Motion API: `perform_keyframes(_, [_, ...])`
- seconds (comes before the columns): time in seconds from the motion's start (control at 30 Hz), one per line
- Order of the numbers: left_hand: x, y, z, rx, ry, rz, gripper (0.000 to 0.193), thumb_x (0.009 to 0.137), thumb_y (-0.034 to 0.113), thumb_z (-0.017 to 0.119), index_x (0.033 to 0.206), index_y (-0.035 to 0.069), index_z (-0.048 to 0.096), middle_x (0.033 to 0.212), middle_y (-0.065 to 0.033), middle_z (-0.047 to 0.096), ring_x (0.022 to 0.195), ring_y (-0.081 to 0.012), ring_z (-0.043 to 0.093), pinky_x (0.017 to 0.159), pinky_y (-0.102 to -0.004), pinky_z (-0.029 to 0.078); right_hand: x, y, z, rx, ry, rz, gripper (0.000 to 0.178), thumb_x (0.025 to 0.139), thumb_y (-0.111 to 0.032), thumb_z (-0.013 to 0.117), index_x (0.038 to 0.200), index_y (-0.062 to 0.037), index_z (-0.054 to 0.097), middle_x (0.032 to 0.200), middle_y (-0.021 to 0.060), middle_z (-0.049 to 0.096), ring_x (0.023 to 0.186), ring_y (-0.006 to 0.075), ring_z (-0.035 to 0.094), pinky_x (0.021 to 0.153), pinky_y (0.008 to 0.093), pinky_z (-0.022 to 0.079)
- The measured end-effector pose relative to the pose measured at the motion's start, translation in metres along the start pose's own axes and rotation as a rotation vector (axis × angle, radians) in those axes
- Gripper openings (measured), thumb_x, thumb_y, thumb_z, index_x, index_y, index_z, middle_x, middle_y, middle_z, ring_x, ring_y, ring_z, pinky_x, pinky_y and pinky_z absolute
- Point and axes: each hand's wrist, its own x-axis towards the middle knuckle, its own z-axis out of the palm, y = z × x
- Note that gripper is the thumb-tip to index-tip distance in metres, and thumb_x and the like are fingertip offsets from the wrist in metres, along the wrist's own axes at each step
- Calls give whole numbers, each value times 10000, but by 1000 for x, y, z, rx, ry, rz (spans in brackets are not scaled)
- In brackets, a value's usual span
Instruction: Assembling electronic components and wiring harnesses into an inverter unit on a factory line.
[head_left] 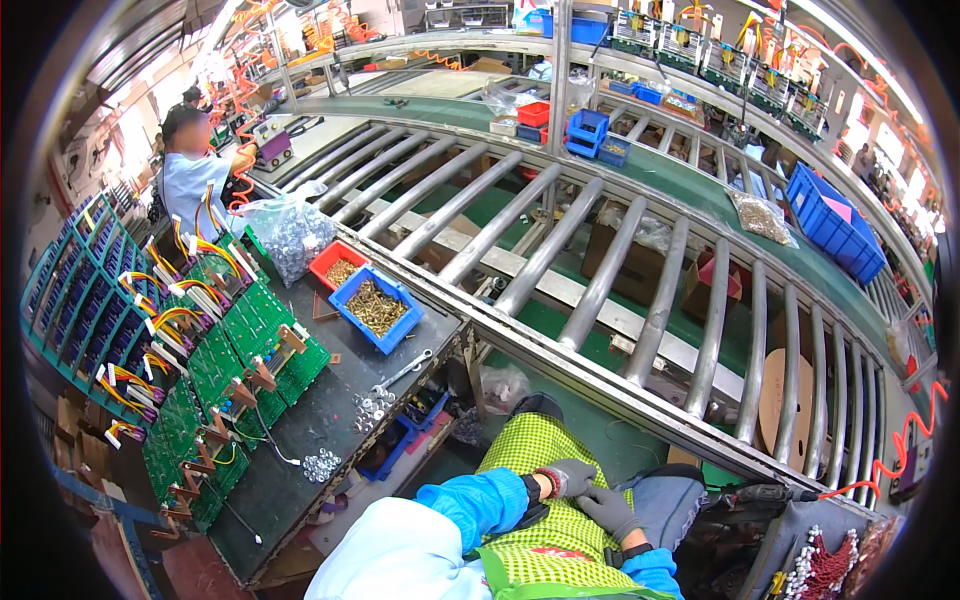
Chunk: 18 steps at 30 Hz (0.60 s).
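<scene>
on bench (pixel 345 370): one red bin (pixel 322 270), one blue bin (pixel 405 331), one wrench (pixel 405 370), two piles of metal bits (pixel 321 466). also: two gloved hands (pixel 572 477), one apron (pixel 510 450).

A blue rectangular plastic bin (pixel 405 333) sits on the dark flat surface (pixel 328 398), right of green rectangular circuit boards (pixel 262 318).

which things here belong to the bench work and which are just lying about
Likely part of the work, on the dark workbench:
flat green circuit boards
blue plastic bin of brass-coloured fasteners
silver metal spanner
small silver metal parts

Probably just lying about:
crumpled clear plastic bag
brown cardboard box beneath the grey metal rollers
</scene>
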Motion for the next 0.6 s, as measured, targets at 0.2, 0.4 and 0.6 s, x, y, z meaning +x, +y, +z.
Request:
perform_keyframes(0.2, [0,0,1,-3,17,4,302,845,258,521,1071,86,622,1008,-190,669,958,-384,629,817,-474,483,0,-1,0,-4,14,0,316,871,-341,631,1044,-82,688,918,148,698,847,279,671,786,365,510])
perform_keyframes(0.4, [0,2,-2,18,-16,-17,315,856,279,521,1094,96,615,1022,-178,665,962,-374,622,829,-462,476,1,2,-1,-13,-27,12,355,885,-352,618,1085,-64,678,914,140,696,831,236,657,767,351,502])
perform_keyframes(0.6, [-3,3,-3,9,-8,-17,310,862,288,517,1087,100,617,1012,-177,667,955,-374,622,830,-467,473,1,5,0,-27,-34,16,355,888,-356,611,1089,-71,680,931,143,697,850,247,661,776,356,503])
